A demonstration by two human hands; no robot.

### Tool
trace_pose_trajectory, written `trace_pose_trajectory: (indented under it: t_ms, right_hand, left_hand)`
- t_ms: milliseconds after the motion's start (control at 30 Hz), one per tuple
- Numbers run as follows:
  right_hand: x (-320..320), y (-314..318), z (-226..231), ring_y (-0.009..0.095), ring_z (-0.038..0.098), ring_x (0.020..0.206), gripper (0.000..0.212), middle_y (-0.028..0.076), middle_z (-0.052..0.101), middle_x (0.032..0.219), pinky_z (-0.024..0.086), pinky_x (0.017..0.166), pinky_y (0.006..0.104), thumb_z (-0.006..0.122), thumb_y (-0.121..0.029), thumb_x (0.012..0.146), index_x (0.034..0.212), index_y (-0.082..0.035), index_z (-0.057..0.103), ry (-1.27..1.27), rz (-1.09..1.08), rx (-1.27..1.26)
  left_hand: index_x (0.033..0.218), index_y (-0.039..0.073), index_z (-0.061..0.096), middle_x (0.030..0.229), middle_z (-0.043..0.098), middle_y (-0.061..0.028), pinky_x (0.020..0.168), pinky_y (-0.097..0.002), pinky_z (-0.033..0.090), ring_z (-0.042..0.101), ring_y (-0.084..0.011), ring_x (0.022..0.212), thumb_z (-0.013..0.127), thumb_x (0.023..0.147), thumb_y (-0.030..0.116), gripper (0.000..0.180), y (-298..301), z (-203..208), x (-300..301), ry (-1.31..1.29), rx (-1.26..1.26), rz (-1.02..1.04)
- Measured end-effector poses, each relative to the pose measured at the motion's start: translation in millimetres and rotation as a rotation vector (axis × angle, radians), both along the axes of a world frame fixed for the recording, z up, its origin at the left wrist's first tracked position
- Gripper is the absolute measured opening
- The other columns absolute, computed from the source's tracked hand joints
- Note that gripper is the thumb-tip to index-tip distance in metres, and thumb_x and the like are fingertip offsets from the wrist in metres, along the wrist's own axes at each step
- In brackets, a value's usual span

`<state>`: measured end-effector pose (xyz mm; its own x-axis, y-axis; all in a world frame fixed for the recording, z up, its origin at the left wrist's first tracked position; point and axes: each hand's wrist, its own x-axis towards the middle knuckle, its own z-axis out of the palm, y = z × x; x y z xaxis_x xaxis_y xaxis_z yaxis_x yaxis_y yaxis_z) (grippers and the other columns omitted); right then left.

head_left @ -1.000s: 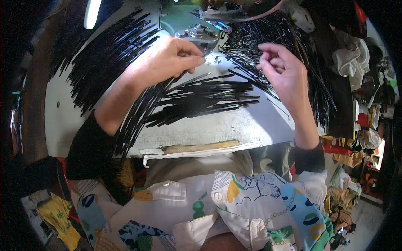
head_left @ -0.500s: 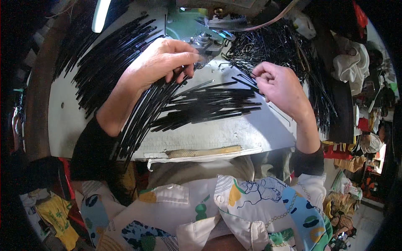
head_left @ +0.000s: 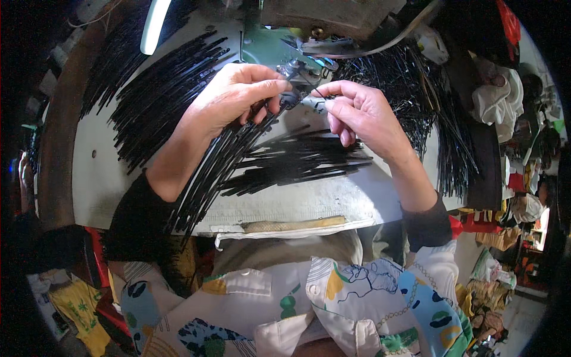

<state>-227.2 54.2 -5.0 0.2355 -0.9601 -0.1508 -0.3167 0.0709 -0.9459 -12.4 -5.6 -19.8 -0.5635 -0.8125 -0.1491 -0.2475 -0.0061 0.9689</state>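
Observation:
My left hand (head_left: pixel 238 98) is closed beside the metal foot area of a sewing machine (head_left: pixel 333 18), on the upper end of a bundle of thin black strips (head_left: pixel 214 163). That bundle slants down over the table's front edge. Close by on the right, my right hand (head_left: pixel 360 116) pinches one thin black strip (head_left: pixel 320 93) between thumb and forefinger, its other fingers curled. Fingertips partly hide the left-hand grip. Below both hands, a loose pile of black strips (head_left: pixel 303 157) lies across the white table (head_left: pixel 285 202).
More black strips (head_left: pixel 169 95) fan out at the left, and a dark tangle of strips (head_left: pixel 392 83) fills the right. A lit lamp tube (head_left: pixel 156 27) hangs at upper left. White cloth (head_left: pixel 499 101) hangs at the right, near a cluttered floor.
My right hand has moved left and up, from the tangle's edge to beside my left hand, with a thin strip in its fingers. My left hand stays nearly in place.

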Motion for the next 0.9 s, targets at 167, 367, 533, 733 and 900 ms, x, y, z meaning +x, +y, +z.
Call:
trace_pose_trajectory:
  t_ms: [167, 367, 533, 733, 900]
  right_hand:
    - [9.3, 1.6, 4.8, 0.006, 0.047, 0.043, 0.023, 0.003, 0.055, 0.060, 0.038, 0.040, 0.0190, 0.048, -0.011, 0.086, 0.104, 0.001, 0.056, -0.047, 0.029, -0.008]
    - [8.1, 0.4, 4.6, 0.006, 0.048, 0.044, 0.023, 0.003, 0.054, 0.060, 0.040, 0.041, 0.0190, 0.048, -0.011, 0.087, 0.104, 0.001, 0.056, -0.085, -0.009, -0.033]
    - [7.9, -7.8, -0.5, 0.007, 0.048, 0.044, 0.023, 0.002, 0.055, 0.062, 0.040, 0.041, 0.0192, 0.048, -0.011, 0.087, 0.105, 0.000, 0.056, -0.117, -0.033, -0.045]
    - [15.3, -13.7, 0.0, 0.006, 0.048, 0.045, 0.023, 0.003, 0.055, 0.064, 0.040, 0.041, 0.0195, 0.050, -0.011, 0.087, 0.106, -0.001, 0.057, -0.119, -0.020, -0.018]
    - [9.1, -4.0, 7.3, 0.006, 0.043, 0.041, 0.026, 0.000, 0.049, 0.056, 0.035, 0.038, 0.0189, 0.049, -0.013, 0.086, 0.107, 0.001, 0.057, -0.095, -0.102, 0.020]
  left_hand:
    - [0.093, 0.002, 0.061, 0.064, 0.058, -0.0004, 0.041, -0.0152, 0.034, 0.047, -0.0026, 0.047, 0.056, 0.086, 0.024, 0.024, 7.9, 8.5, 10.7, -0.002, -0.025, 0.055]
    - [0.095, 0.000, 0.061, 0.064, 0.057, -0.0010, 0.040, -0.0152, 0.035, 0.047, -0.0026, 0.047, 0.057, 0.086, 0.023, 0.025, 5.1, 8.6, 5.3, 0.050, -0.044, 0.061]
    - [0.095, 0.000, 0.061, 0.064, 0.056, -0.0007, 0.041, -0.0159, 0.034, 0.047, -0.0029, 0.048, 0.057, 0.086, 0.023, 0.026, -0.9, 9.9, 3.0, 0.049, -0.026, 0.102]
    - [0.092, 0.000, 0.062, 0.062, 0.056, -0.0014, 0.039, -0.0177, 0.031, 0.045, -0.0038, 0.046, 0.059, 0.084, 0.023, 0.025, -2.6, 24.4, 14.8, -0.001, 0.015, 0.073]
    - [0.090, -0.002, 0.064, 0.065, 0.060, -0.0059, 0.036, -0.0195, 0.028, 0.039, -0.0039, 0.040, 0.061, 0.080, 0.019, 0.023, -2.5, 19.7, 4.2, 0.135, 0.125, 0.065]
